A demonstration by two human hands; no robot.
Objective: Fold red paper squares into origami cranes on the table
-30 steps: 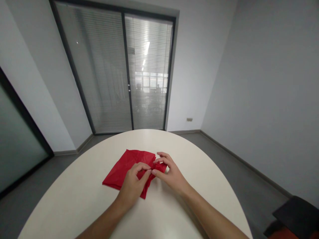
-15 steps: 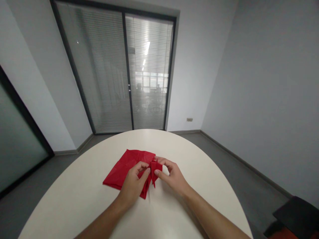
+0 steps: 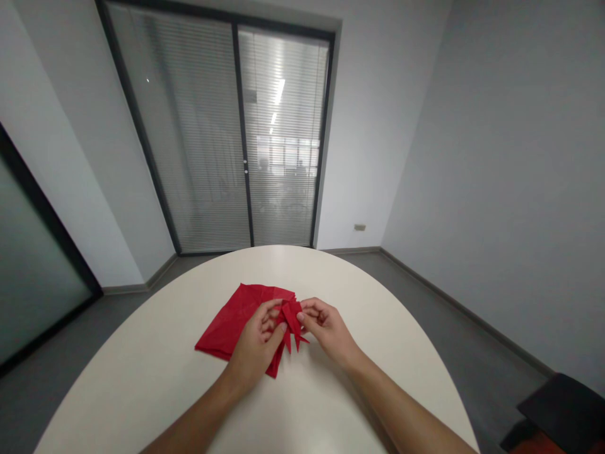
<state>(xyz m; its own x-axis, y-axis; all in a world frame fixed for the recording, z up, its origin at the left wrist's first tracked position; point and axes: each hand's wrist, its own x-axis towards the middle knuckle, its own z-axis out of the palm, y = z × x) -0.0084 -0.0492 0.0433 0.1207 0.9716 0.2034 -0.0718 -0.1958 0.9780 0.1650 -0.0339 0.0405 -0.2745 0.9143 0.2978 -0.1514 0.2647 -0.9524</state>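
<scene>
Over the right edge of a flat, creased red sheet (image 3: 236,320), folded in layers on the table, I hold a small folded red piece (image 3: 292,315) between both hands. Several narrow pointed ends hang from its lower side. My left hand (image 3: 258,331) pinches its left side between thumb and fingers and covers part of the sheet beneath. On the other side, my right hand (image 3: 326,325) has thumb and index finger closed on the piece's right edge. Whether the small piece is joined to the sheet, and whether it is paper or cloth, I cannot tell.
Both forearms reach over a round cream table (image 3: 378,328). A black chair part (image 3: 564,407) with some orange below it is at the lower right. Beyond the table stand a glass partition (image 3: 203,139) with blinds and grey-white walls (image 3: 496,157).
The small red piece has turned and shifted slightly left, and its pointed ends now fan apart. My right thumb has moved up to its edge. The flat red sheet stays put.
</scene>
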